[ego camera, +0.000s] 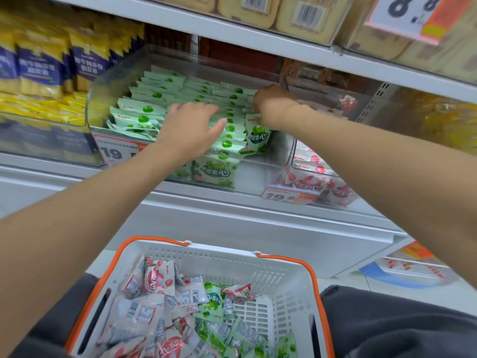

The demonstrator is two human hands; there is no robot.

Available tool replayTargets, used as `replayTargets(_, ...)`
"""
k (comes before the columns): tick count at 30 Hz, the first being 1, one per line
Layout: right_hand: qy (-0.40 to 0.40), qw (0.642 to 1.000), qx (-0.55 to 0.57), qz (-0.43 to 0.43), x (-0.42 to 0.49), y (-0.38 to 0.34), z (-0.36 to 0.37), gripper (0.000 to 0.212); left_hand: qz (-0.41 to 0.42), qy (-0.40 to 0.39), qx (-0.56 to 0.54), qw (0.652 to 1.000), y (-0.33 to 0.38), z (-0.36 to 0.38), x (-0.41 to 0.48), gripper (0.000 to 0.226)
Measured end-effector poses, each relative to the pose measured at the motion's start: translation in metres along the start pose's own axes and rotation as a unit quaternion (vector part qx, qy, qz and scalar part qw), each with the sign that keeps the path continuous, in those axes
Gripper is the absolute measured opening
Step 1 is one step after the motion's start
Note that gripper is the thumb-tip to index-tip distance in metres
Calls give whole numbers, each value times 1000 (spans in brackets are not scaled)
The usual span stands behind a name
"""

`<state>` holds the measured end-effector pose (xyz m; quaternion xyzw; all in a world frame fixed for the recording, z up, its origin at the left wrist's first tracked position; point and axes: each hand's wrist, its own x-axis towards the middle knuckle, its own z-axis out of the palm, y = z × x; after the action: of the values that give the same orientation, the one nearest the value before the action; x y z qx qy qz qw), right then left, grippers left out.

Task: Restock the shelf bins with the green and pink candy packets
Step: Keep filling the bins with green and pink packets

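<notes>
Head view, restocking partly done: the green bin (pixel 103 99) at 12 o'clock is nearly full of green packets (pixel 148 109), with the left hand (pixel 191 125) lying flat-fingered on the rows and the right hand (pixel 273 107) curled among them, its grip unclear. The pink bin (pixel 296 166) at 3 o'clock looks emptier. The basket (pixel 222 248) at 6 o'clock holds many pink packets (pixel 157 280) and some green.
</notes>
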<state>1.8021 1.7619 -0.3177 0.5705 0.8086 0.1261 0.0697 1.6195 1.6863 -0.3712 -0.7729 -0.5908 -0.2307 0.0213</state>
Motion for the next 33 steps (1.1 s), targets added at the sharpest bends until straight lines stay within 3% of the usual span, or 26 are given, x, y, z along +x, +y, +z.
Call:
replayTargets(2, 34, 999, 22, -3, -11, -3, -3, 6, -4, 75, 8, 997, 11, -4, -11, 36)
replayTargets(5, 102, 988, 118, -11, -43, -11, -7, 21, 17, 127, -53, 990, 33, -6, -42, 17)
replayTargets(8, 172, 959, 220, -49, -94, -26, 3, 16, 4, 60, -143, 988, 55, 5, -82, 11)
replayTargets(12, 202, 925, 316, -63, -166, -50, 53, 11, -75, -125, -169, 975, 61, 39, -138, 14)
replayTargets(14, 154, 931, 329, -44, -187, -61, 94, 12, -78, -223, -148, 960, 54, 57, -162, 14)
replayTargets(16, -30, 959, 275, -61, -199, -72, 143, 16, -83, -315, -123, 937, 46, 72, -180, 18)
replayTargets(18, -233, 939, 241, -82, -212, -80, 191, 22, -78, -392, -101, 911, 41, 86, -195, 21)
replayTargets(21, -367, 893, 260, -34, -234, -92, 256, 13, -51, -474, -43, 878, 35, 102, -210, 21)
replayTargets(23, -390, 866, 310, 36, -245, -105, 296, 12, -49, -507, -22, 860, 30, 109, -217, 22)
replayTargets(24, -381, 855, 342, 80, -250, -114, 312, 22, -54, -519, -15, 853, 27, 111, -220, 23)
replayTargets(26, -307, 845, 399, 182, -259, -130, 335, 54, -63, -533, 0, 844, 23, 116, -224, 25)
replayTargets(28, -228, 831, 436, 259, -263, -140, 349, 66, -69, -538, 9, 840, 21, 119, -225, 25)
replayTargets(30, -198, 837, 428, 276, -264, -145, 359, 57, -72, -543, 8, 836, 23, 121, -226, 25)
replayTargets(33, -178, 897, 332, 231, -263, -136, 366, 32, -64, -558, -1, 827, 28, 124, -226, 27)
